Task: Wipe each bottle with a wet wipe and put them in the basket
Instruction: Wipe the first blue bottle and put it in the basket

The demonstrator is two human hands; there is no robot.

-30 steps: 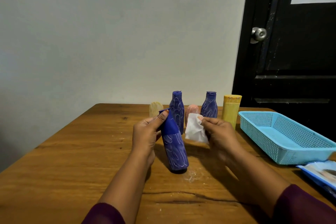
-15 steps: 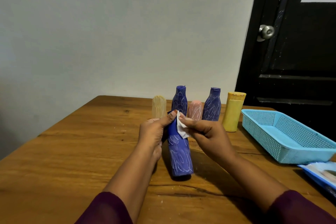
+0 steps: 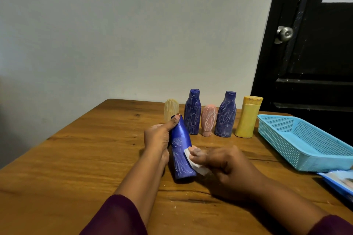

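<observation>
My left hand point(image 3: 157, 137) grips a blue bottle point(image 3: 181, 150) near its top, tilted, its base on the table. White scribbles cover its lower half; the upper part looks clean. My right hand point(image 3: 223, 162) pinches a white wet wipe point(image 3: 191, 158) against the bottle's right side, low down. Behind stand a cream bottle point(image 3: 171, 108), two scribbled blue bottles point(image 3: 193, 112) point(image 3: 225, 114), a pink bottle point(image 3: 208, 119) and a yellow bottle point(image 3: 247, 117). The light-blue basket point(image 3: 309, 150) lies at the right.
A wet-wipe pack point(image 3: 338, 179) lies at the right edge below the basket. The wooden table point(image 3: 86, 158) meets a grey wall behind. A black door point(image 3: 315, 53) with a metal knob stands at the back right.
My right hand has slid the wipe from the bottle's neck down to its lower side. The upper part of the bottle has lost its scribbles. My left hand keeps its grip.
</observation>
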